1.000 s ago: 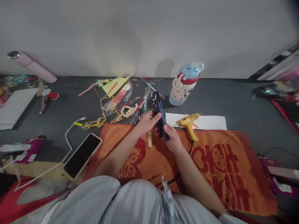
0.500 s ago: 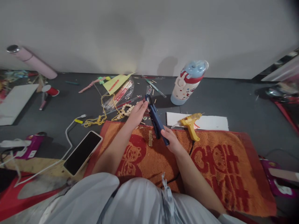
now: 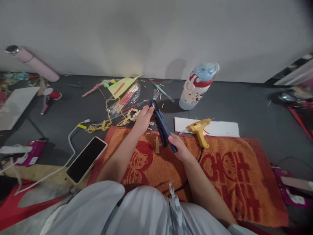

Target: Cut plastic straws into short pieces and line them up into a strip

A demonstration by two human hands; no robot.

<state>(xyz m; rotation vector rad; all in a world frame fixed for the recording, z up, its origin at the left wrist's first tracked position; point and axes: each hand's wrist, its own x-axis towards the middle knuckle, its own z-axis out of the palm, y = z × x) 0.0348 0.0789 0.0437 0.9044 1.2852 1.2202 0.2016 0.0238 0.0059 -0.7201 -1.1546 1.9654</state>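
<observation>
My right hand point(image 3: 180, 147) is wrapped round the lower handles of a dark blue plier-like hand tool point(image 3: 162, 127), which slants up and left over the towel's far edge. At the tool's head, my left hand point(image 3: 143, 120) has its fingers pressed together; whatever they hold there, if anything, is hidden. Just below the tool, a row of short wooden stick pieces point(image 3: 157, 145) lies on the orange towel point(image 3: 168, 173). A string of pale beads or small pieces point(image 3: 132, 116) lies just beyond my left hand.
To the right, a yellow glue gun point(image 3: 200, 129) rests across a white board point(image 3: 223, 128). Behind it stands a water bottle point(image 3: 197, 88). A phone point(image 3: 86, 160) is at left, near yellow yarn point(image 3: 100, 126). Bagged sticks point(image 3: 127, 98) and scattered bits lie towards the wall.
The tool's head and my left hand have shifted very slightly to the left. My right hand keeps its grip on the handles.
</observation>
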